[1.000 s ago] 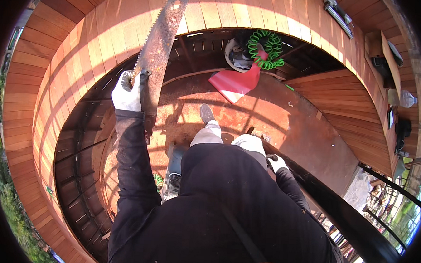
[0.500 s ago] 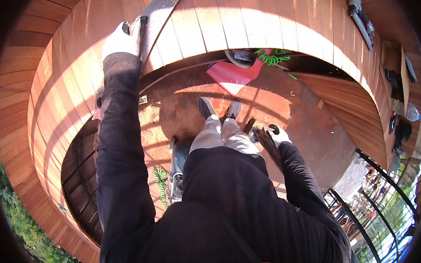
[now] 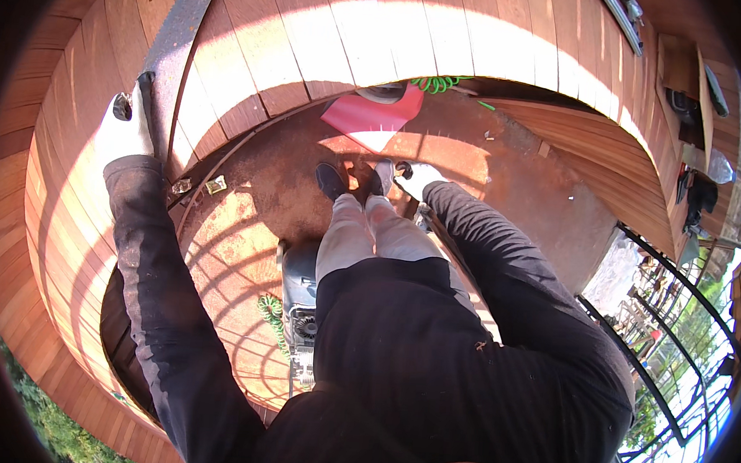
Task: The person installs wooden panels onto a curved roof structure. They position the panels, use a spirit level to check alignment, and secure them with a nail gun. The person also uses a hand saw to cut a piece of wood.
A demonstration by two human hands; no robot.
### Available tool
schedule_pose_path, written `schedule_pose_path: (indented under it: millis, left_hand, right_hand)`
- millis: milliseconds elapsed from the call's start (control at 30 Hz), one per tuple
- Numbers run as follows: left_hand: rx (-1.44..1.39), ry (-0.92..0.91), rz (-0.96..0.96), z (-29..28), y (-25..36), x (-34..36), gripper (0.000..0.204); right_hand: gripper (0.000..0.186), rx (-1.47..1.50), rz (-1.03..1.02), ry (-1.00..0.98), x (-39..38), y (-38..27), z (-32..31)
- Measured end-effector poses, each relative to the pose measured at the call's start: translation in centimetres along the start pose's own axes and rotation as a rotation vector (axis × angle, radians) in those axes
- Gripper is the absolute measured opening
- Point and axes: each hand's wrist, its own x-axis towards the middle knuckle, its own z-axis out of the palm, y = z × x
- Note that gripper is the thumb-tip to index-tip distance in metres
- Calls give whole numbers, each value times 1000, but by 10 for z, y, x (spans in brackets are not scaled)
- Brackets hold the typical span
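My left hand [image 3: 131,127], in a white glove, is closed at the dark handle end of a handsaw [image 3: 180,33]. The long, grey, toothed blade lies on the curved wooden bench top [image 3: 331,28] and points away from me. Lower down, my right hand [image 3: 424,181], also gloved in white with dark fingertips, is in front of my shoes. Its fingers are curled by a long, narrow brown board [image 3: 447,235], partly hidden by my forearm. What lies inside those fingers is too small to make out.
A pink-red sheet [image 3: 376,119] and a green coiled hose [image 3: 437,84] lie under the bench's inner edge. Left of my legs stands a dark machine [image 3: 301,282] beside another green coil [image 3: 271,310]. Black metal railings [image 3: 649,347] curve along the right. An open cardboard box [image 3: 684,93] sits far right.
My right hand has risen and moved left, from beside my legs to just in front of my shoes. The whole view has shifted, so my left hand and the handsaw appear farther left.
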Motion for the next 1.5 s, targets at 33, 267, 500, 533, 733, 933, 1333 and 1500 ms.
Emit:
schedule_pose_path:
  millis: [33,267,500,533,733,933,1333,1500]
  left_hand:
    - [-10,26,3,2,-4,-1,55]
    - [-174,33,40,11,-37,12,44]
    - [-161,67,187,4,-25,18,42]
    - [-120,62,207,0,-30,14,41]
    - [-5,21,297,-1,-59,36,40]
    - [-206,17,172,3,-35,26,43]
    - [-288,54,101,9,-26,18,47]
    - [-60,88,40,10,-23,20,63]
  right_hand:
    - [42,-62,-49,-37,-10,-19,-22]
    - [63,-214,-253,273,133,24,17]
    - [60,-705,-8,189,234,93,-37]
    - [48,-740,27,291,234,99,-43]
    - [56,-217,312,219,187,143,-49]
    - [75,231,331,451,181,156,-39]
    - [76,454,199,607,142,166,-15]
    - [60,508,7,310,58,124,32]
